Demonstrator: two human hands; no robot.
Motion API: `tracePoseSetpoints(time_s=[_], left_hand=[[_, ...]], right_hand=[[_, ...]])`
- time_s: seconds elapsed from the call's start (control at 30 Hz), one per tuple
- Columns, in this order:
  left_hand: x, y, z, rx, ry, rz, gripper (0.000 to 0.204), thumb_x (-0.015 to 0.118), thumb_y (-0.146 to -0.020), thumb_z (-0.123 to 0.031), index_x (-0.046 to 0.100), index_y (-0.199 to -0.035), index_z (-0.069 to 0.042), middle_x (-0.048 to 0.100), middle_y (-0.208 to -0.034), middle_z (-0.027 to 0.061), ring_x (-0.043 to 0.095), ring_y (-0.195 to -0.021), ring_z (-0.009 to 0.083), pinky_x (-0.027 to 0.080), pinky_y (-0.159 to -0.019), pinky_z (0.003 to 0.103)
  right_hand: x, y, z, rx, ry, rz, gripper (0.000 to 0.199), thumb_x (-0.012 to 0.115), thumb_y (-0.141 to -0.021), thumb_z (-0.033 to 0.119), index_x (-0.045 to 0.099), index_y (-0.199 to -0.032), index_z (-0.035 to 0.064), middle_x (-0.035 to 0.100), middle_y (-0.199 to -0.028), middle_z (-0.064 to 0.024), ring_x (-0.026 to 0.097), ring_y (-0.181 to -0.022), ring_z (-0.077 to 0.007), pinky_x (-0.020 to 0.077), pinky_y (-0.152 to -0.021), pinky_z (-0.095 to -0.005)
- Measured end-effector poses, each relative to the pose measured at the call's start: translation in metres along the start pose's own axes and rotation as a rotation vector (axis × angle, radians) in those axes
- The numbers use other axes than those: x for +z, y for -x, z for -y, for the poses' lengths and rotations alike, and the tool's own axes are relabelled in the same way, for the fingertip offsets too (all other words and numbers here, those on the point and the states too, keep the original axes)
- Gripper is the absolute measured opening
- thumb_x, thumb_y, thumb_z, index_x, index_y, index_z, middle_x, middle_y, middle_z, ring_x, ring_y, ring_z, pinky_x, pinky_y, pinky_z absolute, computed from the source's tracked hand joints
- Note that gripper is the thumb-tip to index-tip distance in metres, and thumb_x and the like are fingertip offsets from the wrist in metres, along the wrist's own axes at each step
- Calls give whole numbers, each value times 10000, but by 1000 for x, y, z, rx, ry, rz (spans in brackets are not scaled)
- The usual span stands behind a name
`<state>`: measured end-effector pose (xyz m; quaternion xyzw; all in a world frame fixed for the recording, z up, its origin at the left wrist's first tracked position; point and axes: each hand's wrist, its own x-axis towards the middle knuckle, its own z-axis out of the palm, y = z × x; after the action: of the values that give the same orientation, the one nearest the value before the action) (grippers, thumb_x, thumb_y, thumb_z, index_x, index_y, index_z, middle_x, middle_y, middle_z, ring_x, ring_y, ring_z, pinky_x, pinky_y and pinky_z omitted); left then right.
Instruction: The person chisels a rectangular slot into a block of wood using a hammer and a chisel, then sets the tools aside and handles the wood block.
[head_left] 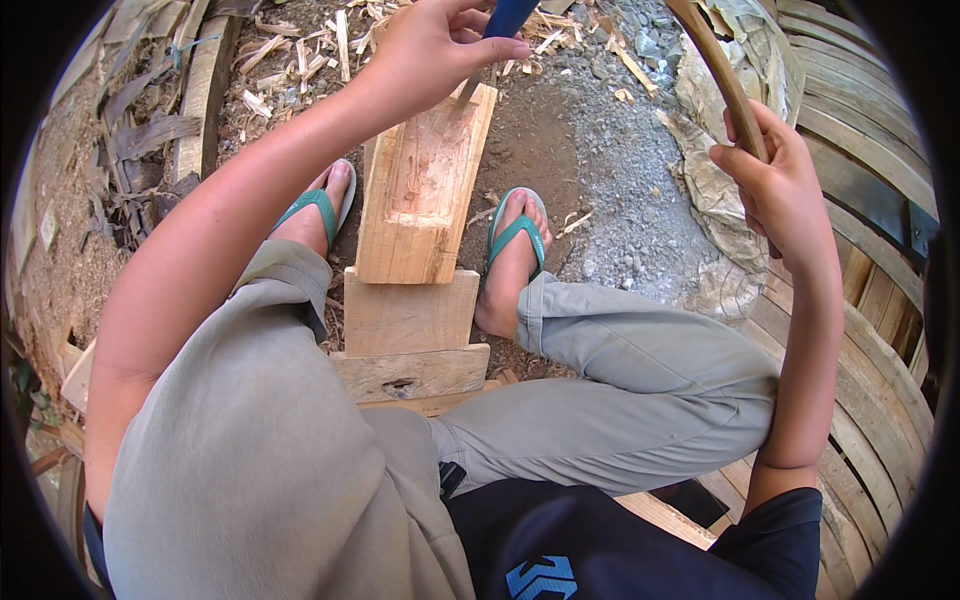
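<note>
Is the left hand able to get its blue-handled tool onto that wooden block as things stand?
Probably yes: the left hand holds the blue-handled tool right over the wooden block, its tip at the block's far end, nothing between.

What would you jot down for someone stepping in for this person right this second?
Left hand: closed on a blue-handled chisel, its blade set at the far end of the wooden block.
Right hand: gripping a curved wooden handle, raised to the side; its head is out of view.
Block: lies between the feet in green sandals, propped on a lower wood piece.
Done: a shallow hollow is cut in the top face; chips litter the ground.
Left: the hollow looks rough and unfinished.
</note>
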<state>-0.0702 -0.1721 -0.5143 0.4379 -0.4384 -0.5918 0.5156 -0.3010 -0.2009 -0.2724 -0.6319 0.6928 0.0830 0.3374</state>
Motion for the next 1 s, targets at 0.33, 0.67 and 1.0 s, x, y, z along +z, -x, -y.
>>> tracePoseSetpoints(time_s=[0.33, 0.67, 1.0], left_hand=[[4, -2, -11, -14, -109, 86, 502, 767, -914, -68, 613, -1389, -15, 765, -997, 69, 708, -880, 106, 579, -776, 265], [8, -9, -2, -7, -76, 105, 465, 728, -934, -47, 625, -1387, -26, 748, -947, 35, 647, -823, 61, 533, -724, 247], [7, -14, -2, 44, -169, 110, 436, 755, -916, -91, 657, -1335, -21, 729, -818, 16, 591, -693, 46, 491, -619, 255]], right_hand=[[-8, 12, 0, -137, 52, -177, 192, 665, -919, 96, 595, -1092, 52, 473, -729, 63, 395, -529, -15, 276, -455, -222], [4, 4, 1, -118, 268, -120, 166, 639, -948, 133, 626, -1081, 34, 485, -743, 16, 430, -637, -90, 332, -577, -292], [7, -9, -15, -238, 446, -40, 200, 644, -944, 144, 592, -1097, 26, 511, -758, -1, 510, -657, -99, 410, -565, -283]])
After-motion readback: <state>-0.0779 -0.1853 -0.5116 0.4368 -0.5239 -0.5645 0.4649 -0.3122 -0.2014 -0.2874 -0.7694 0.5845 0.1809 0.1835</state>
